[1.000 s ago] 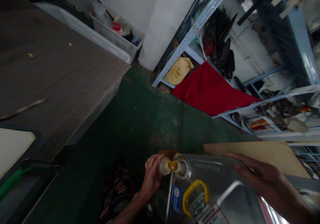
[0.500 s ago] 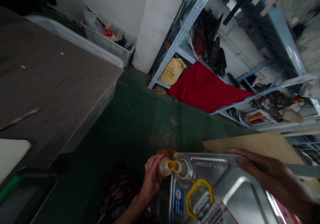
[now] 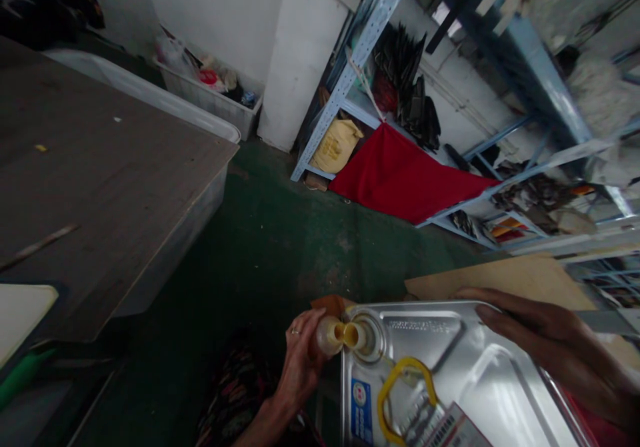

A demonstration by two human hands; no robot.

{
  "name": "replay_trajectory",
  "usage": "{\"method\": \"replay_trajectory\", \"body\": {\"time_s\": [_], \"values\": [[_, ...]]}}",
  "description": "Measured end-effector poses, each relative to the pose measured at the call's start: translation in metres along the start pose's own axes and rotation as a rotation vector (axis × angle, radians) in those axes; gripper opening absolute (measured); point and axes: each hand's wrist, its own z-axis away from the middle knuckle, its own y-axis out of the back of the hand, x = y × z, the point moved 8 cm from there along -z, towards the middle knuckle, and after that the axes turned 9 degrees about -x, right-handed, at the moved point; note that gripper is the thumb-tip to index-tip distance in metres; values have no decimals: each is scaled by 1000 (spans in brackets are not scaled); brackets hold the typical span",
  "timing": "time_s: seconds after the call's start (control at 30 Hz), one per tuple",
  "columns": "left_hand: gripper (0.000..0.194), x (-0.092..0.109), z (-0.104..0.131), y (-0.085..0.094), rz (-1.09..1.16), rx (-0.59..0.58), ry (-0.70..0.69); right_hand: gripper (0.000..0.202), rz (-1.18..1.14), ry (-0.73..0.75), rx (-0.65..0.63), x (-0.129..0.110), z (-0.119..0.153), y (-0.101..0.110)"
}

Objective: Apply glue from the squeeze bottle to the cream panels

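Observation:
A silver metal can (image 3: 480,360) with a yellow handle (image 3: 383,400) and a blue label lies tilted at the lower right, its spout (image 3: 356,336) pointing left. My right hand (image 3: 540,340) is closed over the can's far edge. Against the spout sits the mouth of a small translucent bottle (image 3: 327,338), gripped by my left hand (image 3: 303,347). A yellowish tint shows at both openings; whether liquid is flowing I cannot tell. Behind the bottle there is a piece of brown material (image 3: 331,304), partly hidden.
A brown board tabletop (image 3: 115,194) is on the left with a thin stick (image 3: 45,244) on it. Blue metal shelving (image 3: 345,87) with a red cloth (image 3: 405,174) stands ahead. A filled bin (image 3: 215,100) is by the wall. A wooden board (image 3: 480,280) lies behind the can.
The view has shifted slightly. Both hands, the bottle and the can keep nearly the same places, with the bottle's mouth still at the spout.

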Motion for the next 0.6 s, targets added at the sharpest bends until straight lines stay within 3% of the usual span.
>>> {"method": "replay_trajectory", "body": {"time_s": [0.13, 0.53, 0.6], "values": [[72, 8, -1, 2, -29, 4, -30, 33, -77, -5, -176, 10, -5, -4], [70, 23, -10, 3, -71, -33, -75, 37, -87, -18, -195, 30, -7, 5], [69, 27, -12, 5, -80, -16, -75, 39, -43, -14, -129, 32, -7, 11]]}}
